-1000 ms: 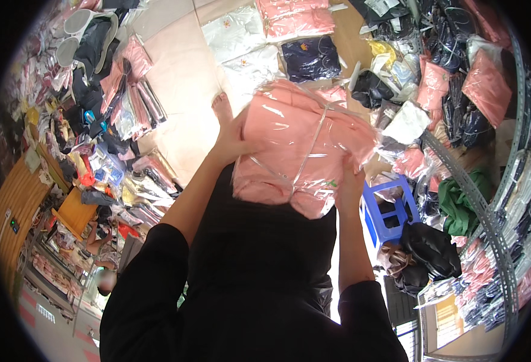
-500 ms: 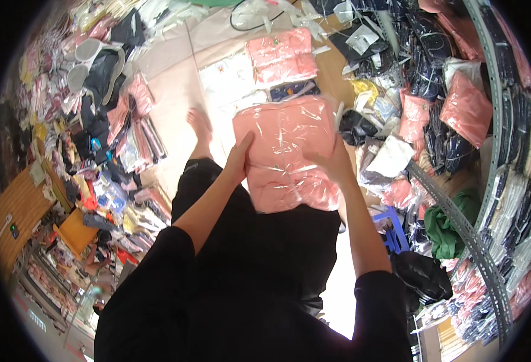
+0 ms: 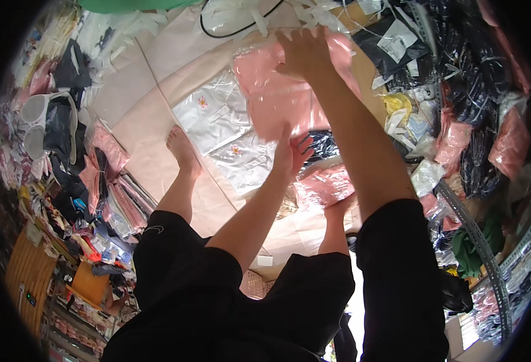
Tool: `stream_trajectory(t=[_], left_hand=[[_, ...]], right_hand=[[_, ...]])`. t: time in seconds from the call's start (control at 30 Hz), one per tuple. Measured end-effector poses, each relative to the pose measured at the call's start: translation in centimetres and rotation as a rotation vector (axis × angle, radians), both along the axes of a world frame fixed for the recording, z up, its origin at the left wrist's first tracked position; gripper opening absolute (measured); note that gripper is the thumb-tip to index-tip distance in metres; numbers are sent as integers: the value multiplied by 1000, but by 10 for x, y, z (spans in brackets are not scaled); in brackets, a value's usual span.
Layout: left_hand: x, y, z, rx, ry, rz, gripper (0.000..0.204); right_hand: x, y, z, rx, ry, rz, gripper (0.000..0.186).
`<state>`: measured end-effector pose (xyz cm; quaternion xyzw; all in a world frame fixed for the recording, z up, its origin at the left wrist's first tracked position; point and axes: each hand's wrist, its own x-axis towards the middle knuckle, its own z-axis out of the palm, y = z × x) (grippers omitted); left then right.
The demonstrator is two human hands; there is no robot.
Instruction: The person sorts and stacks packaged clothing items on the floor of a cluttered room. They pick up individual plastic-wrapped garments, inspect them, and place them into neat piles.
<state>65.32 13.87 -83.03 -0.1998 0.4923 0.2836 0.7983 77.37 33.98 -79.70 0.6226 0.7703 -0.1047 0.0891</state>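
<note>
A folded pink garment in clear plastic (image 3: 274,96) lies on the floor in front of me, on top of other packs. On its far part rests my right hand (image 3: 306,55), fingers spread and bent. My left hand (image 3: 290,155) is at the near edge of that pack, palm turned to the right, fingers apart, holding nothing. White garments with small embroidered flowers (image 3: 214,117) lie folded in clear bags to the left. A dark navy pack (image 3: 321,146) and a smaller pink pack (image 3: 322,186) sit on the near right, partly hidden by my right forearm.
Piles of bagged clothes (image 3: 114,193) line the left. At the right stand metal rack posts (image 3: 476,241) with navy and pink packs around them. A black cable loop (image 3: 208,27) lies at the far side, beside clear plastic bags. My bare left foot (image 3: 184,151) is beside the white garments.
The pink pack was held in both hands over my lap; it is now down on the floor, farther away. Both hands have let go of their grip on its sides. My view has shifted forward.
</note>
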Motion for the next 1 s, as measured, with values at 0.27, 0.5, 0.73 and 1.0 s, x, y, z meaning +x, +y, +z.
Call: stream_trajectory(t=[0.27, 0.5, 0.73, 1.0], left_hand=[[-73, 9, -5, 112, 367, -857, 51], [-106, -7, 37, 387, 614, -1136, 34], [-89, -59, 77, 339, 659, -1322, 34], [-58, -134, 85, 494, 488, -1470, 35]], right_hand=[[-8, -58, -63, 104, 304, -352, 86], [127, -128, 3, 360, 342, -989, 71], [430, -260, 114, 577, 1164, -2139, 85], [564, -293, 99, 617, 1212, -1664, 65]])
